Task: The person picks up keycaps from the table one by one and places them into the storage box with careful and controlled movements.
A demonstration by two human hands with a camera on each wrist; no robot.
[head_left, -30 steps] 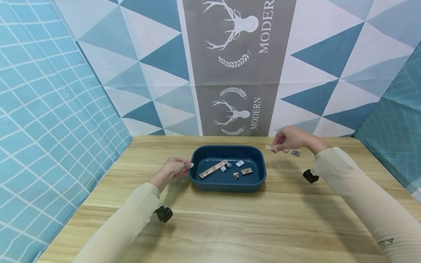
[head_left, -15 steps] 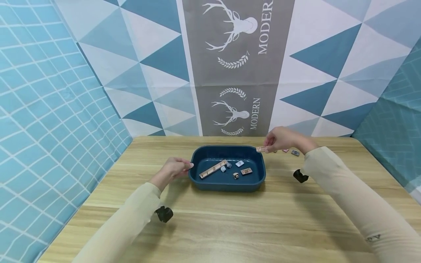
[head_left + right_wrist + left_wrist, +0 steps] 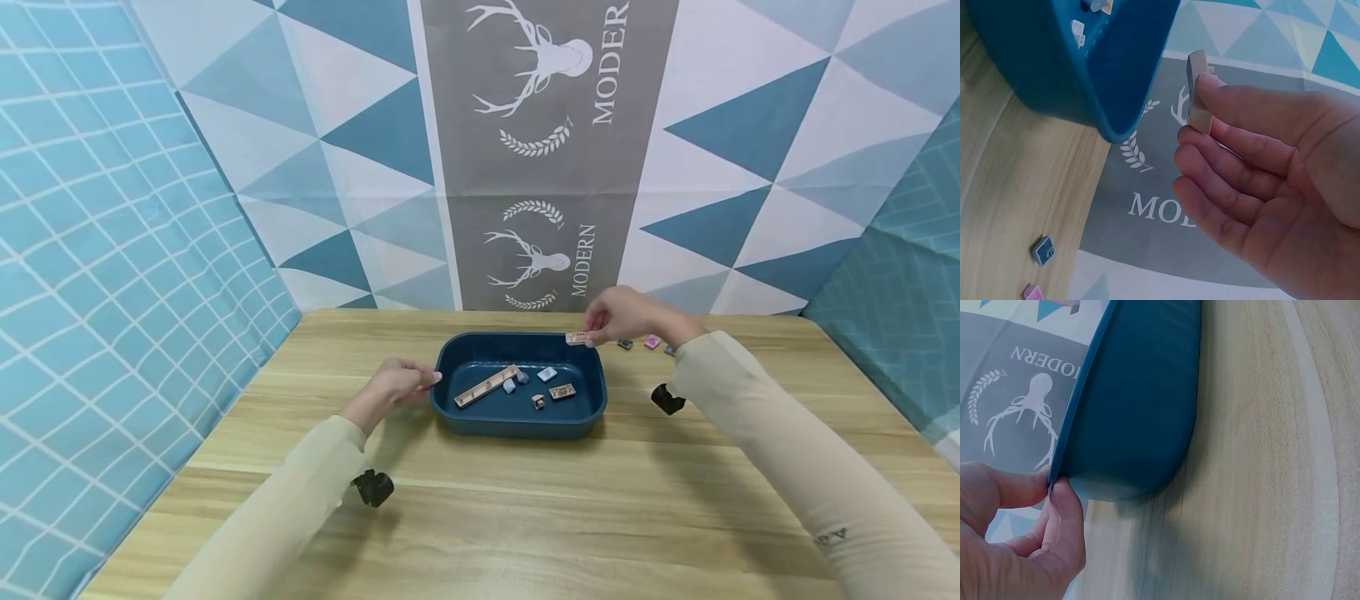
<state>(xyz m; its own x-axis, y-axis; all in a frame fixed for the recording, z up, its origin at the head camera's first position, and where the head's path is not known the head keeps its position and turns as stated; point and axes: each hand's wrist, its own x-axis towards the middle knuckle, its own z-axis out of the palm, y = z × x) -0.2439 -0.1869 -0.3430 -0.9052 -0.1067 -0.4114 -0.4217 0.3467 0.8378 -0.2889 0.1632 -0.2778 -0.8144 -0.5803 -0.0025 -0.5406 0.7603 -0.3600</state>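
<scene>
A dark blue rectangular tray [image 3: 517,428] with raised walls sits on the wooden table. My left hand [image 3: 399,383] pinches its left rim between thumb and fingers, as the left wrist view [image 3: 1035,531] also has it. Over the tray's back right corner, my right hand [image 3: 628,317] pinches a small flat wooden block [image 3: 577,338] by one end; the right wrist view shows the block [image 3: 1199,94] between thumb and forefinger. Inside the tray lie a long wooden strip [image 3: 486,386], a wooden block [image 3: 562,391], a small wooden piece [image 3: 538,401], a white piece [image 3: 547,374] and two grey-blue pieces [image 3: 510,386].
Right of the tray, near the table's back edge, lie a dark tile [image 3: 626,343], a pink tile [image 3: 652,342] and a grey tile [image 3: 670,349] partly behind the right wrist. A patterned cloth wall [image 3: 525,167] stands behind the table [image 3: 480,517].
My right hand has moved left with the wooden block, from beside the tray to above its back right corner. The left hand and the tray have stayed in place.
</scene>
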